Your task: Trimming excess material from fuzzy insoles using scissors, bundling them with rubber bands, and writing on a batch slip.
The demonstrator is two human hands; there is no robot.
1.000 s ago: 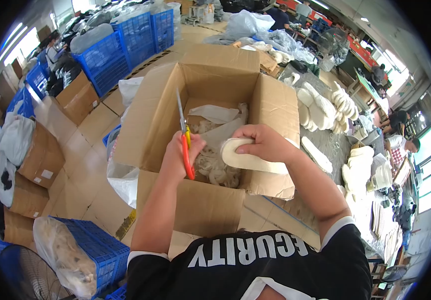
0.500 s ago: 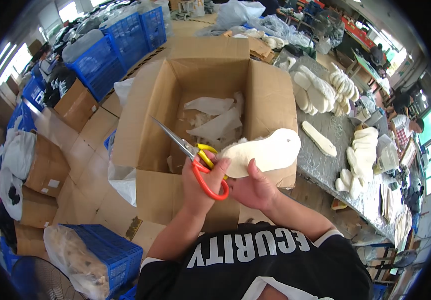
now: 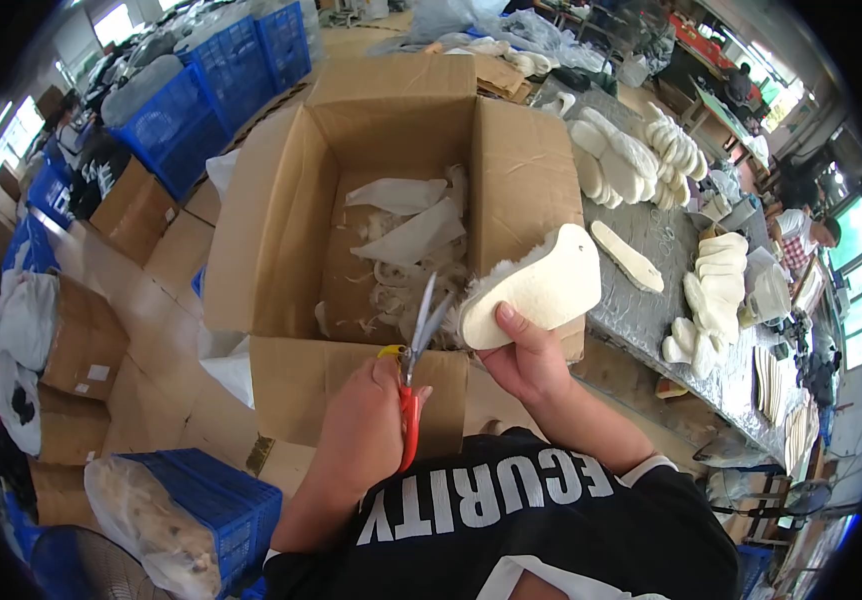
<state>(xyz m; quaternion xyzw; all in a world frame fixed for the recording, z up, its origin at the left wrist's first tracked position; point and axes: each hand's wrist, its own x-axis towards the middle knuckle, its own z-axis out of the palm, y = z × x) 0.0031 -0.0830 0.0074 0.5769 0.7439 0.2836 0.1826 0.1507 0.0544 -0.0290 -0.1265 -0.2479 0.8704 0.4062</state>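
My left hand (image 3: 363,425) is closed round the handles of a pair of scissors (image 3: 414,385), one handle red and the other yellow. The steel blades are slightly parted and point up and away, beside the insole's left end. In my right hand (image 3: 533,360) is a cream insole (image 3: 551,285), gripped at its near edge with the thumb on the smooth face. White fluff shows along its far left edge. Both hands are over the near side of an open cardboard box (image 3: 351,130), in which white scraps (image 3: 416,235) and trimmings lie.
To the right stands a grey table (image 3: 641,310) with a single insole (image 3: 628,257) and piles of insoles (image 3: 616,160). Blue crates (image 3: 176,125) line the far left. Another blue crate (image 3: 206,500) with a plastic bag sits at the lower left. A person (image 3: 806,240) is at far right.
My left hand has moved down and away from the insole, and the scissors have swung from pointing left to pointing up. The insole is now tilted more steeply in my right hand.
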